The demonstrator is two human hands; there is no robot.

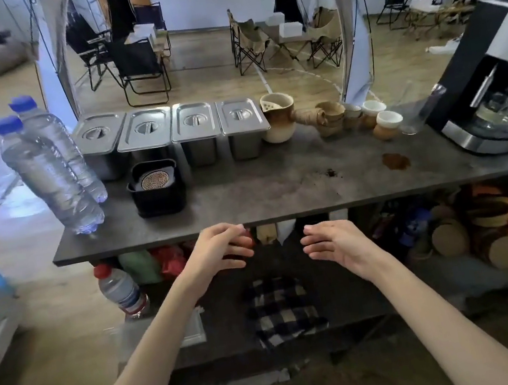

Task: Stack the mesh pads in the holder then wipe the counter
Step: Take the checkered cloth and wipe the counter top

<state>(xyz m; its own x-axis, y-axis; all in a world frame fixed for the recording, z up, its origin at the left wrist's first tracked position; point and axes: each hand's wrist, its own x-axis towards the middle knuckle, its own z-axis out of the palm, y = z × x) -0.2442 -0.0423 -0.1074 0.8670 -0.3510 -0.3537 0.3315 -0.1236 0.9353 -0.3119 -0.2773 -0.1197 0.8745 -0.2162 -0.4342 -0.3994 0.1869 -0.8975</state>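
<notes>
Left hand (pixel 221 250), right hand (pixel 332 243) apart, in front of bench (pixel 280 198) edge, fingers loosely curled, gripping nothing. Black holder (pixel 158 203) on bench left, near bottles (pixel 49 176); mesh pad (pixel 153 181) lying inside. Brown spill (pixel 395 161), dark crumbs (pixel 330 173) on bench right, near coffee machine (pixel 495 97). Checked cloth (pixel 283 306) on lower shelf (pixel 343 294), below hands.

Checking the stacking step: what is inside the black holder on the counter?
A round mesh pad with a tan patterned face lies on top inside the black holder. Whether more pads lie beneath it cannot be seen: that pad and the holder's walls hide that space.
</notes>
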